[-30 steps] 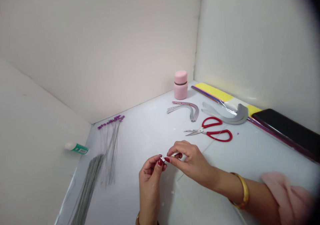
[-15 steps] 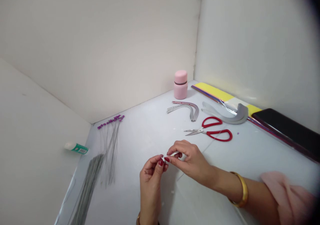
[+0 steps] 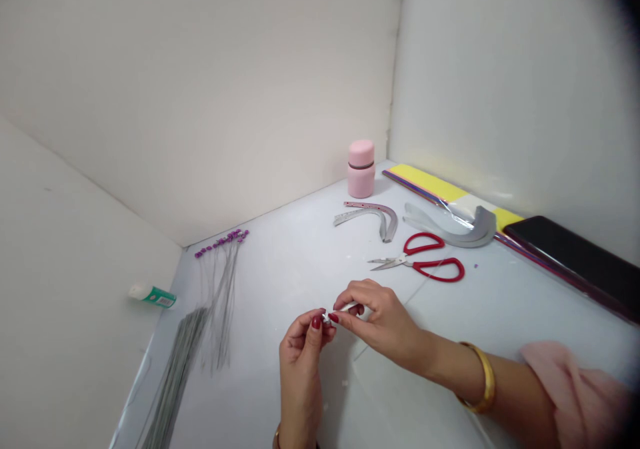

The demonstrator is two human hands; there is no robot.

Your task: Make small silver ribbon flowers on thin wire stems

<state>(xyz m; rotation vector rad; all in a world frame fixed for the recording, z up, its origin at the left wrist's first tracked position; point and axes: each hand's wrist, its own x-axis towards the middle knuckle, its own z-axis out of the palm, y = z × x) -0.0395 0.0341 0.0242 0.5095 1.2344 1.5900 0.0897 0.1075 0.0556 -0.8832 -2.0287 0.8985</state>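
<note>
My left hand (image 3: 301, 362) and my right hand (image 3: 380, 319) meet above the white table (image 3: 280, 269) near its front. Between their pinched fingertips sits a small white piece (image 3: 336, 314), likely a rolled paper strip. Both thumbs and forefingers press on it; the nails are dark red. A gold bangle (image 3: 486, 386) rings my right wrist. Red-handled scissors (image 3: 423, 262) lie just beyond my right hand, blades pointing left.
A pink jar (image 3: 361, 168) stands at the back corner. Grey paper strips (image 3: 373, 214) and more strips (image 3: 457, 229) lie near coloured sheets (image 3: 430, 184) and a black phone (image 3: 575, 259). Thin wires (image 3: 180, 369), purple-tipped wires (image 3: 223, 262) and a glue bottle (image 3: 151, 295) are left.
My left thumb and forefinger shifted slightly on the small white piece; the hands otherwise stay in place.
</note>
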